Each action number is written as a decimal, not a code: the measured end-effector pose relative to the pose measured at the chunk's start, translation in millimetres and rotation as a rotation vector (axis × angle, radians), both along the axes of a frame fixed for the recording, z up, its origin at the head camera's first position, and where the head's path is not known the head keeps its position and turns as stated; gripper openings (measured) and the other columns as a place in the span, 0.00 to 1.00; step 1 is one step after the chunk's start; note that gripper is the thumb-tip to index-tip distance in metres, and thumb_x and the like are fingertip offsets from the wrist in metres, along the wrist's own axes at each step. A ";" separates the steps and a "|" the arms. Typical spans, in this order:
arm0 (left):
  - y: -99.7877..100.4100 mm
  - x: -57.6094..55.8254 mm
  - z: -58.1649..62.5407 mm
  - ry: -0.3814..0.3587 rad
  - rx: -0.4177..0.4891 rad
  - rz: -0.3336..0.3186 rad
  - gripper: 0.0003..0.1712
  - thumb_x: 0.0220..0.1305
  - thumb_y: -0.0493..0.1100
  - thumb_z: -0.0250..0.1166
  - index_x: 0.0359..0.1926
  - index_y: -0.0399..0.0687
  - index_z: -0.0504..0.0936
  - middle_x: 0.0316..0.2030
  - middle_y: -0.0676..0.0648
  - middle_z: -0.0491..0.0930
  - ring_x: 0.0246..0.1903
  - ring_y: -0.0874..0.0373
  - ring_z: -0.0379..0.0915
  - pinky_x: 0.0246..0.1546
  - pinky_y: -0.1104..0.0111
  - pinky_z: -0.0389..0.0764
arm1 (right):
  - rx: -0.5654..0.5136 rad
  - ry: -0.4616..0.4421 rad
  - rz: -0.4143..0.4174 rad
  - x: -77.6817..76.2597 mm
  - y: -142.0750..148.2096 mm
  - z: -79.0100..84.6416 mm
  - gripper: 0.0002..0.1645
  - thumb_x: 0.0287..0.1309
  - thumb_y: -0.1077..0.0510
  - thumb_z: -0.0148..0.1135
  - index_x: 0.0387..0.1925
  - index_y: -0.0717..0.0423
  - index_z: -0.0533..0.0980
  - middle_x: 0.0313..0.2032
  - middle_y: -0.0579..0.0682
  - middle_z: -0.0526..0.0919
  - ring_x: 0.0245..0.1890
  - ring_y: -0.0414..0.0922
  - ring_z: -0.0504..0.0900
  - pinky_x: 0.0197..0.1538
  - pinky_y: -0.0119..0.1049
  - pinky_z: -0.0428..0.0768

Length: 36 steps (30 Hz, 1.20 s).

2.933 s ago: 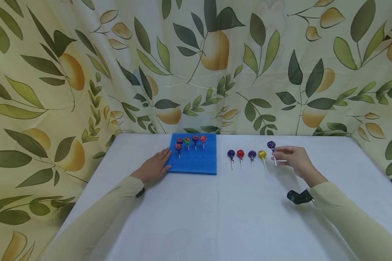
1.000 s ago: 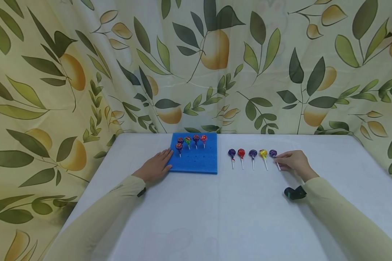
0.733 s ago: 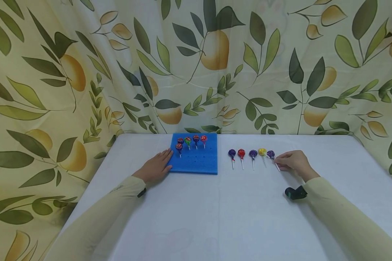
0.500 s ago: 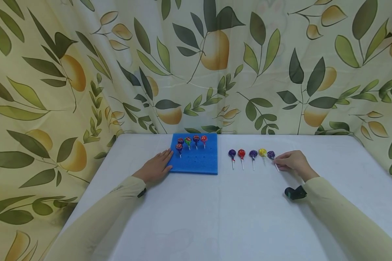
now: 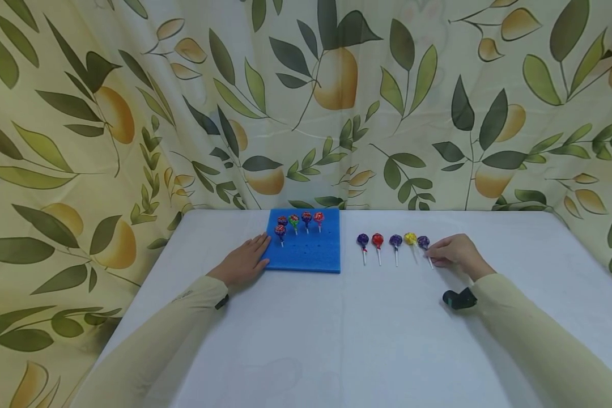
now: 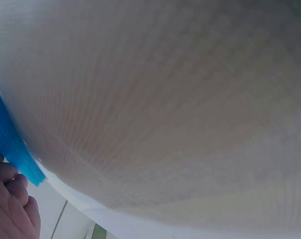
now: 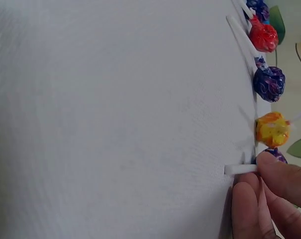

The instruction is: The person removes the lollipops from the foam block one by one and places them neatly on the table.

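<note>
My left hand (image 5: 241,259) rests with straight fingers on the left edge of a blue foam board (image 5: 311,260). Several wrapped lollipops stand upright in the board's back part, among them a green one (image 5: 293,220) and a red one (image 5: 318,217). Right of the board, a row of lollipops lies on the white table: a purple one (image 5: 362,240), a red one (image 5: 377,240), another purple one (image 5: 396,241) and a yellow one (image 5: 410,239). At the row's right end, my right hand (image 5: 459,254) pinches the white stick (image 7: 241,169) of a purple lollipop (image 5: 423,242), its head close beside the yellow one.
The white tabletop (image 5: 306,334) stretches in front of both arms. A leaf-and-fruit patterned curtain (image 5: 296,113) hangs behind and to the sides. Small holes (image 5: 306,252) mark the front half of the foam board. A dark wrist camera (image 5: 459,299) sits under the right cuff.
My right hand has brought the purple lollipop down from above the table to the row's right end, then shifted it slightly left, closer to the yellow one. My left hand stays put.
</note>
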<state>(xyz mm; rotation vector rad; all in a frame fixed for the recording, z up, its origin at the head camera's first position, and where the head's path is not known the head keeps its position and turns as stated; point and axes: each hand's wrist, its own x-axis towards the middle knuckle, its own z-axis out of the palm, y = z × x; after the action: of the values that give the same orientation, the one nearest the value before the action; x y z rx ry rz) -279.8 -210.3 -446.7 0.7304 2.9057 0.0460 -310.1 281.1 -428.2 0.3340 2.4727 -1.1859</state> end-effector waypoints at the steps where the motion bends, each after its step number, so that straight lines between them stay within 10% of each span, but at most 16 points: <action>1: 0.1 0.0 0.0 -0.001 0.000 0.000 0.37 0.73 0.54 0.41 0.72 0.37 0.46 0.73 0.39 0.45 0.73 0.46 0.42 0.73 0.55 0.50 | -0.001 0.004 0.002 -0.2 0.0 -0.5 0.25 0.56 0.61 0.63 0.51 0.76 0.73 0.21 0.42 0.81 0.20 0.35 0.80 0.30 0.28 0.82; 36: -1.2 -0.4 -1.2 0.015 0.008 -0.014 0.36 0.73 0.54 0.41 0.72 0.36 0.46 0.73 0.38 0.45 0.73 0.46 0.42 0.73 0.55 0.50 | -0.110 -0.001 0.010 3.4 9.1 15.8 0.32 0.61 0.53 0.60 0.57 0.73 0.68 0.22 0.38 0.82 0.25 0.35 0.82 0.35 0.27 0.82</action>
<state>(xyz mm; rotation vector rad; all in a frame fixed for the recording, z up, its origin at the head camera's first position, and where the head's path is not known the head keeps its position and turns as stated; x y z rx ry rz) -280.2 -211.6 -447.8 0.7554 2.9164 0.0511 -306.7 290.2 -412.4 0.2919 2.3935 -1.3108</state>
